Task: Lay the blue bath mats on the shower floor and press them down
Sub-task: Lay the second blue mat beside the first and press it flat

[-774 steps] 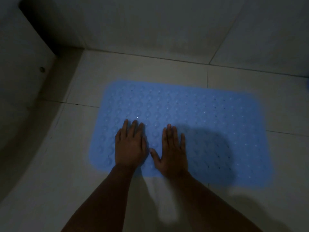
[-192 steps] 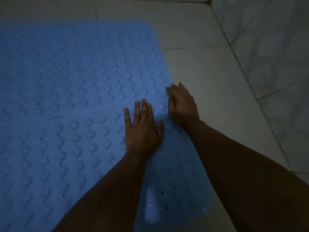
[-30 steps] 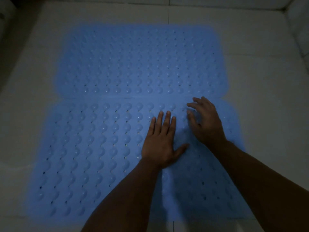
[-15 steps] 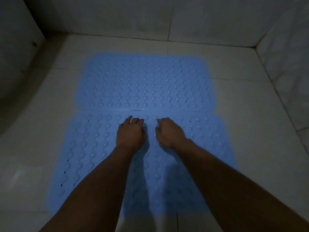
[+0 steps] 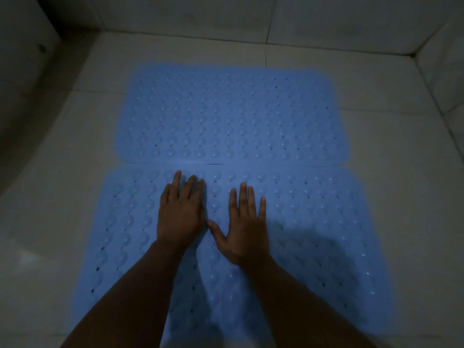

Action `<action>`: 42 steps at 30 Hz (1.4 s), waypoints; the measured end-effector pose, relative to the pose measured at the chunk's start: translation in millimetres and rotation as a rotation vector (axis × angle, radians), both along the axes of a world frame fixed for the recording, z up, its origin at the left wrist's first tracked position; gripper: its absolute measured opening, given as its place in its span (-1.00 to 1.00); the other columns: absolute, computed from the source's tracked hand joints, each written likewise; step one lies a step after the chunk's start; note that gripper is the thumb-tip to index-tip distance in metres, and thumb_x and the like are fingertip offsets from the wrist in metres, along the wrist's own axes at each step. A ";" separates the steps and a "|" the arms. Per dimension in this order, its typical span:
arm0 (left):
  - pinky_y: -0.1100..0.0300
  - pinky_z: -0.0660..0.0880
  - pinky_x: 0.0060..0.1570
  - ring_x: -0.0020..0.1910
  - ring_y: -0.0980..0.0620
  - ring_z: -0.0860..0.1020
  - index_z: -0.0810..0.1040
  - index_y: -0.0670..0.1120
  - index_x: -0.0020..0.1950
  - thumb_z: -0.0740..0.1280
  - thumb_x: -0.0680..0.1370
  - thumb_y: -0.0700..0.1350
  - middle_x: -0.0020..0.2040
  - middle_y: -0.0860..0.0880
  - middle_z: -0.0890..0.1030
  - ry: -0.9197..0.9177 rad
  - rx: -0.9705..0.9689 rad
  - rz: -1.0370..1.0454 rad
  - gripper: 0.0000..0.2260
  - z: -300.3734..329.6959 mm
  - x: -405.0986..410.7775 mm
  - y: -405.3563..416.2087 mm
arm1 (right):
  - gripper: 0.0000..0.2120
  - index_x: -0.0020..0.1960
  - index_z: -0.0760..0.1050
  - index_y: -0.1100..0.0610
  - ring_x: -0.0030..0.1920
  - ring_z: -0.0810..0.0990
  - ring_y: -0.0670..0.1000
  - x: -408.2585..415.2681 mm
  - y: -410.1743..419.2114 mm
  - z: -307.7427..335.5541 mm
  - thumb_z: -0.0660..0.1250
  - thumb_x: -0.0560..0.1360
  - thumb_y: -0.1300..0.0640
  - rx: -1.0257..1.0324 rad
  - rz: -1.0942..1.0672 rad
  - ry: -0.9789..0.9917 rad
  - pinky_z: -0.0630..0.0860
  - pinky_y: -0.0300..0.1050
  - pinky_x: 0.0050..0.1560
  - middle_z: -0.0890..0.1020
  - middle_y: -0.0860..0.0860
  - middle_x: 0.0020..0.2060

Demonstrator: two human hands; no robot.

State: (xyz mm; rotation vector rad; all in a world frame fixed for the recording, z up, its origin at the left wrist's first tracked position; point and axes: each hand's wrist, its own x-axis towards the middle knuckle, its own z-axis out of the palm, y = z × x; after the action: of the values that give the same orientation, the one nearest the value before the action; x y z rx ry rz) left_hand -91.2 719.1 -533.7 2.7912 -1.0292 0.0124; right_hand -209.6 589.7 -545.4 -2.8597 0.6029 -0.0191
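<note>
Two blue bath mats lie flat on the tiled shower floor (image 5: 401,172), long edges touching: the far mat (image 5: 233,116) at 12 o'clock, the near mat (image 5: 313,234) toward 6. The left hand (image 5: 179,217) and right hand (image 5: 244,229) rest palm-down on the near mat just beside each other, near the seam, each grip spread flat with straight fingers, holding nothing.

Both hands (image 5: 212,221) flat, fingers straight
</note>
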 end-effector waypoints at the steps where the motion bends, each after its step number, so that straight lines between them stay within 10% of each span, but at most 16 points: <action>1: -0.24 0.34 0.40 0.57 -0.31 0.25 0.45 -0.19 0.48 0.09 0.58 -0.06 0.47 -0.19 0.48 -0.006 -0.014 -0.005 -0.50 -1.5 2.7 -1.6 | -0.12 0.63 0.01 0.17 0.63 -0.16 0.15 1.1 -1.7 -0.2 0.00 0.55 -0.43 0.003 0.002 0.007 -0.06 0.33 0.55 -0.06 0.17 0.63; 9: -0.24 0.29 0.45 0.59 -0.27 0.21 0.45 -0.17 0.49 0.05 0.62 -0.04 0.50 -0.19 0.45 0.017 -0.044 0.001 -0.51 8.5 6.6 -2.8 | -0.10 0.64 -0.06 0.10 0.62 -0.20 0.07 17.0 -18.9 27.1 0.11 0.52 -0.41 0.305 0.034 0.216 -0.21 0.20 0.58 -0.13 0.08 0.63; 16: -0.28 0.25 0.50 0.61 -0.27 0.14 0.28 -0.21 0.59 0.03 0.66 0.05 0.61 -0.23 0.23 0.128 -0.033 -0.093 -0.44 3.4 -26.1 -29.0 | -0.41 0.42 0.49 0.09 0.42 0.46 0.03 52.1 -81.7 87.7 0.40 0.50 -0.20 0.741 -0.243 0.018 0.31 -0.13 0.43 0.51 0.05 0.42; 20: -0.24 -0.06 0.59 0.66 -0.15 -0.15 0.04 -0.13 0.67 -0.07 0.67 0.29 0.68 -0.15 -0.07 0.171 0.053 -0.083 -0.30 -12.3 -42.1 -40.1 | -0.47 0.38 0.52 0.02 0.41 0.46 0.00 51.4 -83.4 81.2 0.41 0.49 -0.20 0.722 -0.244 -0.108 0.27 -0.28 0.30 0.52 0.02 0.40; 30: -0.24 -0.03 0.58 0.66 -0.12 -0.13 0.04 -0.14 0.67 -0.03 0.63 0.36 0.68 -0.16 -0.07 0.101 0.096 -0.071 -0.23 -18.7 -48.8 -42.3 | -0.58 0.31 0.56 0.02 0.57 0.22 0.04 45.4 -85.5 32.6 0.47 0.49 -0.05 0.682 -0.218 -0.348 0.26 -0.14 0.47 0.44 0.09 0.47; 36: -0.20 -0.28 0.58 0.63 -0.09 -0.33 -0.16 -0.08 0.67 0.00 0.59 0.37 0.66 -0.12 -0.28 0.383 0.160 -0.088 -0.18 -3.7 -36.7 -47.6 | -0.53 0.41 0.48 0.01 0.58 0.19 0.03 36.6 -88.7 49.8 0.40 0.54 -0.06 0.620 -0.167 -0.157 0.21 -0.05 0.51 0.39 0.06 0.50; 39: -0.08 0.01 0.60 0.65 -0.12 0.04 0.11 -0.04 0.66 0.14 0.67 0.17 0.68 -0.13 0.06 0.601 0.049 -0.015 -0.39 33.4 -12.8 -45.0 | -0.51 0.50 0.38 0.07 0.51 0.33 0.12 55.0 -87.8 80.2 0.30 0.59 0.02 0.511 -0.109 0.030 0.28 -0.02 0.49 0.43 0.12 0.47; 42: -0.02 0.35 0.42 0.53 -0.13 0.35 0.37 0.00 0.56 0.12 0.65 0.11 0.50 -0.13 0.46 0.393 -0.044 0.067 -0.51 60.9 4.5 -18.6 | -0.51 0.51 0.36 0.13 0.46 0.39 0.13 72.8 -70.7 105.8 0.25 0.59 0.07 0.481 -0.069 0.182 0.28 -0.09 0.47 0.42 0.13 0.48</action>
State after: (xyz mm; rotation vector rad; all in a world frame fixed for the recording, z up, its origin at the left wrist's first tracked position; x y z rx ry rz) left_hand -86.7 700.5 -472.9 2.6340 -0.8248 -0.4779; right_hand -136.8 519.0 -439.6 -2.3881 0.6393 0.3324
